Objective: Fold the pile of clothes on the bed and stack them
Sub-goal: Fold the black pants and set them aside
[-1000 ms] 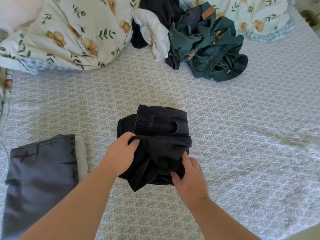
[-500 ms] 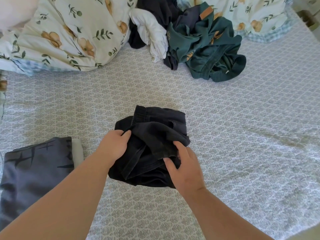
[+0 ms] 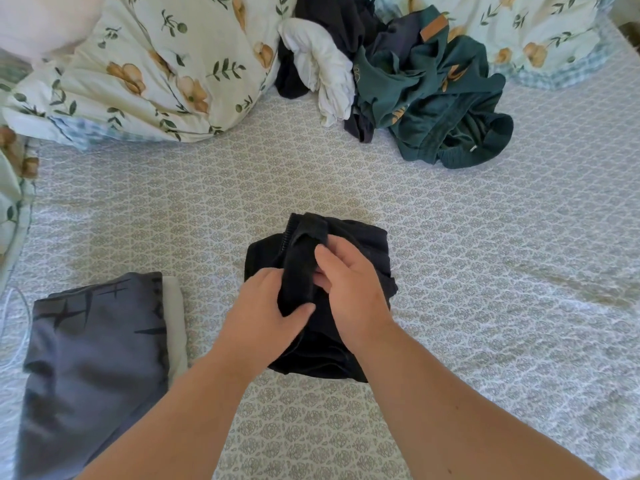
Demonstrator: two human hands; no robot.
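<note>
A black garment (image 3: 367, 247) with a ribbed waistband lies bunched in the middle of the bed (image 3: 485, 271). My left hand (image 3: 263, 306) grips a raised fold of it from the left, thumb curled over the cloth. My right hand (image 3: 349, 275) holds the same fold from the right, its fingers curled into the fabric. At the lower left lies a stack of folded clothes, a grey garment (image 3: 93, 358) with dark line marks on top of a white one (image 3: 175, 317). The unfolded pile (image 3: 415, 84) sits at the far side, with dark green, white and black pieces.
Floral pillows (image 3: 149, 71) lie along the head of the bed, left and right of the pile. A white cord (image 3: 14, 327) runs at the left edge. The patterned sheet shows bare to the right of the black garment.
Both hands have moved up and inward over the black garment. They now pinch a narrow fold between them, lifted towards the waistband. The bundle looks more compact.
</note>
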